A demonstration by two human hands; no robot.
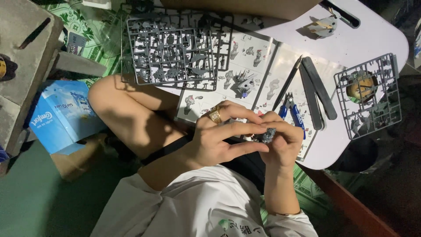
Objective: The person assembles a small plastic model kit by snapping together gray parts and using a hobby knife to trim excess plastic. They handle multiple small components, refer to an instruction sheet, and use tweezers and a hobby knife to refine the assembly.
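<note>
Here, grey model part (268, 135) pinched between left hand (219, 138), right hand (283, 140).

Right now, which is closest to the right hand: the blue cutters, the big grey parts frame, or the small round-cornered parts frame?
From the right hand:
1. Blue cutters, just above it.
2. Small parts frame, off to the table's right end.
3. Big grey parts frame, top left.

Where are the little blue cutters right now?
In the head view, the blue-handled nippers lie on the open instruction booklet on the white table, just above the right hand and left of two black files.
</note>
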